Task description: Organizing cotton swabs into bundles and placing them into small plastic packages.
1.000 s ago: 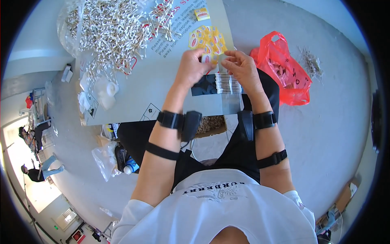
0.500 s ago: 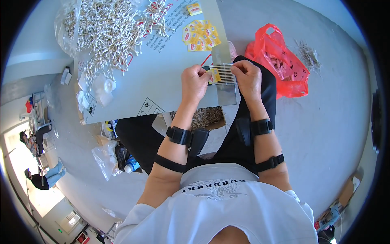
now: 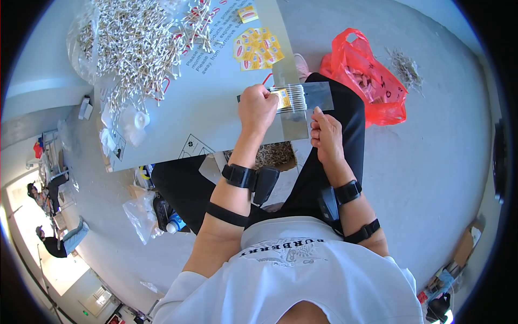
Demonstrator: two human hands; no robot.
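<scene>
My left hand (image 3: 258,110) is closed on the left end of a pack of cotton swabs (image 3: 295,98) at the right edge of the table. The swabs lie side by side in a row with a yellow card (image 3: 283,99) on them. A clear plastic sleeve (image 3: 319,96) reaches out to the right beyond their tips, over my thigh. Just below that sleeve is my right hand (image 3: 328,136), its thumb pointing up and its fingers loosely bent and apart. Nothing shows in it.
A big heap of loose cotton swabs (image 3: 129,48) covers the table's far left. Yellow cards (image 3: 259,49) lie spread near its far right. On the floor at the right stands a red plastic bag (image 3: 386,102). Under the table edge sits a box of swabs (image 3: 275,155).
My right hand has let go of the swabs' right end and moved down, away from the pack. The clear sleeve now shows extending to the right. My left hand keeps its hold.
</scene>
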